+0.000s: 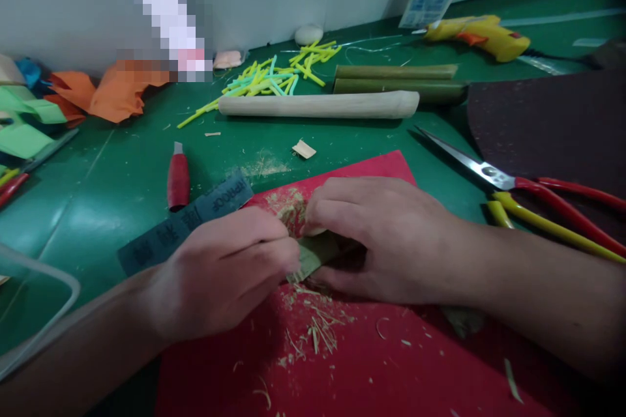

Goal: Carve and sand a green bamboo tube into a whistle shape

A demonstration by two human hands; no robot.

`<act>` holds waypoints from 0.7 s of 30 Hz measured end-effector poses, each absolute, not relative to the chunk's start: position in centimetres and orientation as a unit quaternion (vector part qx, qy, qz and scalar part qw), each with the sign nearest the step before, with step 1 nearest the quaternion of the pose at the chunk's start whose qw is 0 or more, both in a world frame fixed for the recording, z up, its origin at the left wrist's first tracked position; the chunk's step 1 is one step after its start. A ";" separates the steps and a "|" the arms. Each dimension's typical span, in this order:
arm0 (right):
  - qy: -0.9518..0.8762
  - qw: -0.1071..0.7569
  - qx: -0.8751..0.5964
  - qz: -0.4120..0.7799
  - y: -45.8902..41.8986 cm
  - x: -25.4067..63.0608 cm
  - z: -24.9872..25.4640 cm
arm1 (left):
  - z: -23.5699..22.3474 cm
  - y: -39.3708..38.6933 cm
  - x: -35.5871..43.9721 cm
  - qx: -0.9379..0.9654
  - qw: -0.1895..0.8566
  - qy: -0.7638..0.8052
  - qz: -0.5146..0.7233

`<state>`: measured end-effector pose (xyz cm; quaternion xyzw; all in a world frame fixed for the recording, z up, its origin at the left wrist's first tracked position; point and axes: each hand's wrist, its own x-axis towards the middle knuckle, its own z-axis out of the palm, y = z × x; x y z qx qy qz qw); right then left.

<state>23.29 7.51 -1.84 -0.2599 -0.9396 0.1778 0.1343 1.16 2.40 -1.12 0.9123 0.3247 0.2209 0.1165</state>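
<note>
My right hand (386, 234) is closed round a pale green bamboo piece (315, 254) above a red board (391, 358). Against the end of that piece, my left hand (235, 267) is closed with curled fingers; whatever they hold is hidden. Pale shavings and dust (317, 326) are scattered on the board below both hands. A dark sandpaper strip (186, 221) with printed letters lies just beyond my left hand. Next to it is a red-handled knife (178, 176) with a short blade.
Scissors with red handles (493, 176) and a yellow-handled tool (552, 228) lie at right. A peeled bamboo stick (317, 105), green bamboo lengths (401, 86), yellow and teal strips (264, 78) and a yellow glue gun (479, 36) sit at the back. Orange paper (115, 91) lies left.
</note>
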 end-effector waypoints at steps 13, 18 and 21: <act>-0.942 0.139 -0.249 0.180 7.7 23.3 -2.0 | -0.6 1.8 1.6 0.904 0.109 0.346 0.226; -0.941 0.139 -0.251 0.178 7.7 23.3 -1.9 | -0.5 2.0 1.7 0.906 0.117 0.338 0.226; -0.942 0.139 -0.247 0.178 7.7 23.3 -1.8 | -0.5 2.0 1.8 0.905 0.116 0.340 0.227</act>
